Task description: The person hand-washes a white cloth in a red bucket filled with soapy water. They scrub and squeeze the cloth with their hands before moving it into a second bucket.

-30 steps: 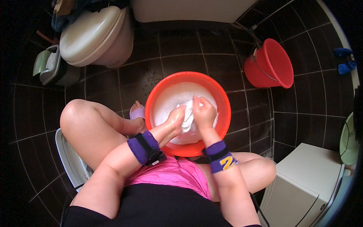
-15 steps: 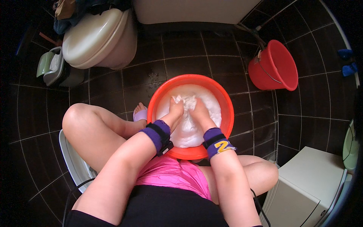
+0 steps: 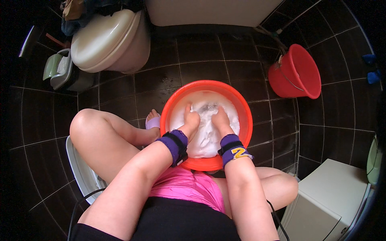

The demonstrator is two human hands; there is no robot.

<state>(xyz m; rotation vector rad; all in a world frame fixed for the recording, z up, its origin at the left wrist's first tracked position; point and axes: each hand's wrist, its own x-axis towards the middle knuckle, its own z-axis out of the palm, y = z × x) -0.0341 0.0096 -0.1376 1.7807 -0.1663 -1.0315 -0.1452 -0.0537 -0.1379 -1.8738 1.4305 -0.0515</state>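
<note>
A round red basin (image 3: pixel 166 120) in front of me holds white, sudsy water and a wet white cloth (image 3: pixel 203 134). Inside it, my left hand (image 3: pixel 192 117) is closed on the cloth at the left, thumb uppermost. My right hand (image 3: pixel 220 119) grips the same cloth on the right, a short gap from the left one. Between the hands the cloth spreads in folds, and a greyish patch shows at its far end. Foam and fabric hide most of the fingertips. Purple bands wrap both wrists.
At the far right stands a red bucket (image 3: pixel 295 72) with a wire handle. A toilet (image 3: pixel 106 40) and a grey bin (image 3: pixel 62 72) are at the far left. A white cabinet (image 3: pixel 325 197) sits at the near right, on dark floor tiles (image 3: pixel 161 84).
My hands have moved apart from close together, the right one shifting rightward. The bunched cloth between them has lowered and spread out. The whole view has shifted slightly.
</note>
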